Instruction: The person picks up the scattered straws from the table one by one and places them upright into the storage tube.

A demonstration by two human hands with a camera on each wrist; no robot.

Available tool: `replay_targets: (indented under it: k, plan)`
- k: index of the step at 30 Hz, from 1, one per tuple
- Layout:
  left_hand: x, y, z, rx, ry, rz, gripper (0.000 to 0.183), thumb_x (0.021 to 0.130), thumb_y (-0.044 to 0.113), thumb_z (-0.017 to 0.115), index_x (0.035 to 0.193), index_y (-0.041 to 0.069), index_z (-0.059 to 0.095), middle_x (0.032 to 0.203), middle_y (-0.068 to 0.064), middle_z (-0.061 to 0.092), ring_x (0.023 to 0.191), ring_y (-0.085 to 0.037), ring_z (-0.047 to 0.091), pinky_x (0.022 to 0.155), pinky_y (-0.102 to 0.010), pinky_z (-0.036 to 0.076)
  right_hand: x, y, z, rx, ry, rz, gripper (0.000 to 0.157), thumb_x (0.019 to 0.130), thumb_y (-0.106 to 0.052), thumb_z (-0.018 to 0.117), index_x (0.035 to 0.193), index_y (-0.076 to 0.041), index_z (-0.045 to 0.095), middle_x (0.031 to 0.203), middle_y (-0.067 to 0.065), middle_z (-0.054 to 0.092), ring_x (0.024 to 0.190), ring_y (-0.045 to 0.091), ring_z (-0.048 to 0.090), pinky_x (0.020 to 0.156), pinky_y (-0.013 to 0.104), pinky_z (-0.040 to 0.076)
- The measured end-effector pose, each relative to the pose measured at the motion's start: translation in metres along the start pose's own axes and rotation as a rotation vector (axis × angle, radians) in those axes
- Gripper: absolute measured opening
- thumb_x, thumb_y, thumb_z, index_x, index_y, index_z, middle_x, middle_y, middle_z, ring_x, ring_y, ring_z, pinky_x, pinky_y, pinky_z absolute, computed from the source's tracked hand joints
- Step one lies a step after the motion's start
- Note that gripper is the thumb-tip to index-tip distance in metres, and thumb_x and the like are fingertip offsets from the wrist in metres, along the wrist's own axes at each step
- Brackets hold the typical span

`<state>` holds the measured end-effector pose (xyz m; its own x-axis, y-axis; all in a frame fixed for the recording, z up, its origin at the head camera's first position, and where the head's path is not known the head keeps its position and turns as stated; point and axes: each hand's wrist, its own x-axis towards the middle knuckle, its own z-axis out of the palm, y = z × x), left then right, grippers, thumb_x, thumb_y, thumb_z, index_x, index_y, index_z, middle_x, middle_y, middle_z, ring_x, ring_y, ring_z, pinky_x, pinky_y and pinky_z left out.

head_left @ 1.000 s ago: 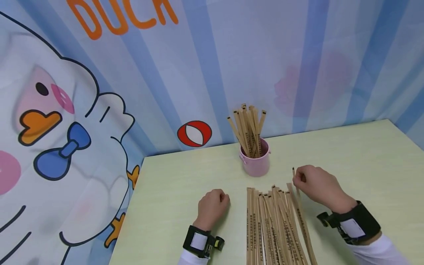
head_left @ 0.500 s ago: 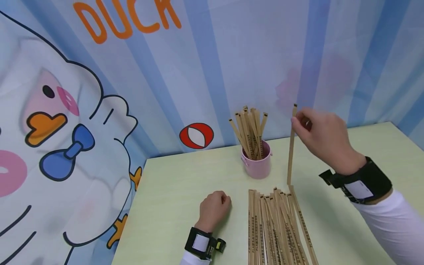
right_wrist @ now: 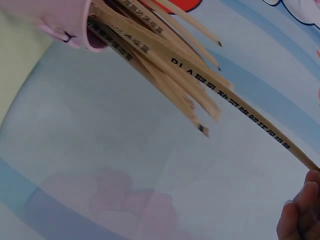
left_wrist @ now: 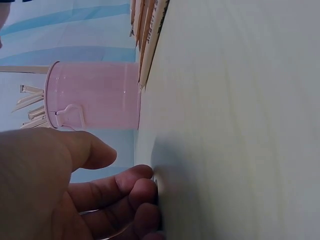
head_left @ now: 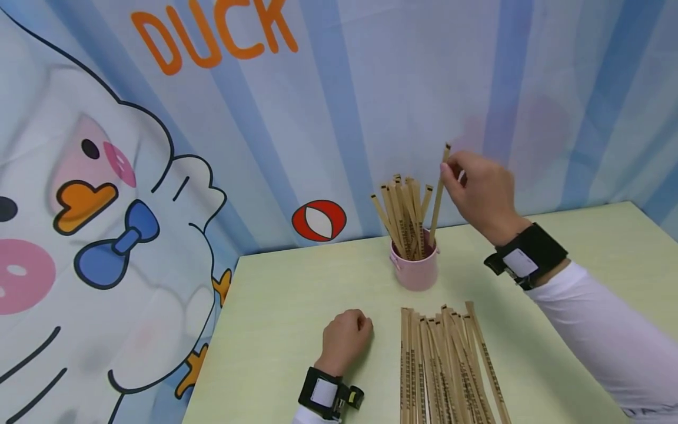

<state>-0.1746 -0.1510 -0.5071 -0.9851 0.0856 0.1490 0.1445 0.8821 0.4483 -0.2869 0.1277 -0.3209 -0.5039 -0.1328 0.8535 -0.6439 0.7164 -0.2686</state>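
My right hand pinches a paper-wrapped straw near its dark-tipped upper end. The straw hangs almost upright, its lower end at the right rim of a small pink bucket. Printed lettering runs along its wrapper in the right wrist view, where the fingertips grip its far end. Several wrapped straws stand in the bucket, fanned out above the rim. My left hand rests on the table, fingers loosely curled and holding nothing, left of a pile of wrapped straws.
The pale green table runs back to a blue striped backdrop with a printed duck. The bucket stands near the table's back edge, beyond the pile. Each wrist wears a black band with a small camera.
My right hand has lifted one wrapped straw from the right side of the pile, turned it upright and carried it left to the bucket. The left hand has stayed in place.
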Motion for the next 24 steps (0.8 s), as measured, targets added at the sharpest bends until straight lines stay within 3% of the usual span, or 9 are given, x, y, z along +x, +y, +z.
replay_targets:
  k: [9,19,24]
  plan:
    - [0.001,-0.002,0.000,-0.003,0.004,0.006,0.028,0.088,0.019,0.059,0.061,0.016,0.052,0.053,0.006,0.043,0.045,-0.008,0.038,0.041,-0.024,0.028,-0.023,0.016,0.039,-0.022,-0.144,0.038,0.012,0.094,-0.014,0.061,0.090,-0.003,0.065,0.074,0.012,0.067,0.050,0.020,0.049,0.041,0.037,0.035]
    - [0.000,-0.001,0.000,-0.019,-0.005,-0.004,0.027,0.088,0.018,0.059,0.061,0.016,0.053,0.054,0.005,0.044,0.046,-0.008,0.039,0.041,-0.024,0.028,-0.038,0.022,0.065,-0.067,-0.379,0.173,0.014,0.095,-0.018,0.058,0.091,-0.006,0.063,0.071,0.009,0.065,0.053,0.019,0.052,0.046,0.040,0.043]
    - [0.001,-0.002,0.001,-0.012,-0.010,-0.009,0.027,0.088,0.019,0.059,0.062,0.016,0.054,0.054,0.005,0.045,0.046,-0.008,0.039,0.042,-0.024,0.029,-0.041,0.023,0.072,-0.055,-0.442,0.204,0.016,0.097,-0.018,0.054,0.086,-0.007,0.059,0.065,0.008,0.058,0.051,0.019,0.049,0.045,0.037,0.039]
